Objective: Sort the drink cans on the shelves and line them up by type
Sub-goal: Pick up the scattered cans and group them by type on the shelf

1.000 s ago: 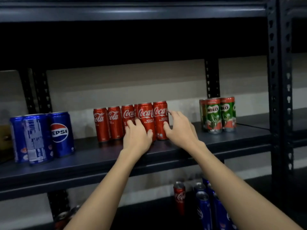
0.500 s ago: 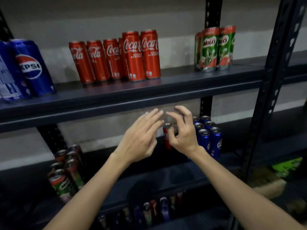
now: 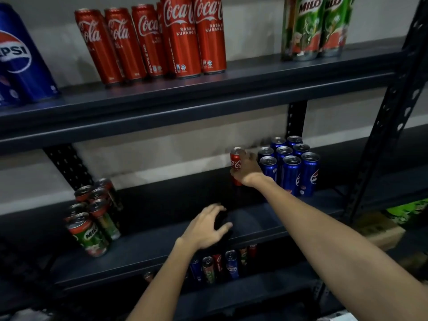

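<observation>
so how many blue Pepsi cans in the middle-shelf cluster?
8 visible blue Pepsi cans, packed upright right of the red Coca-Cola can gripped by the right hand. More may hide behind.

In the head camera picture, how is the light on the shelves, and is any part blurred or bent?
Head view: the upper shelf is well lit, the middle shelf dim, the bottom cans nearly dark; the right hand on the red Coca-Cola can looks slightly smeared; wide-angle distortion leans the outer Pepsi can and the upright.

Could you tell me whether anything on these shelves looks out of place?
Yes: a lone Coke can stands beside the Pepsi cans on the middle shelf, gripped by the right hand. The other Cokes stand a shelf above.
</observation>
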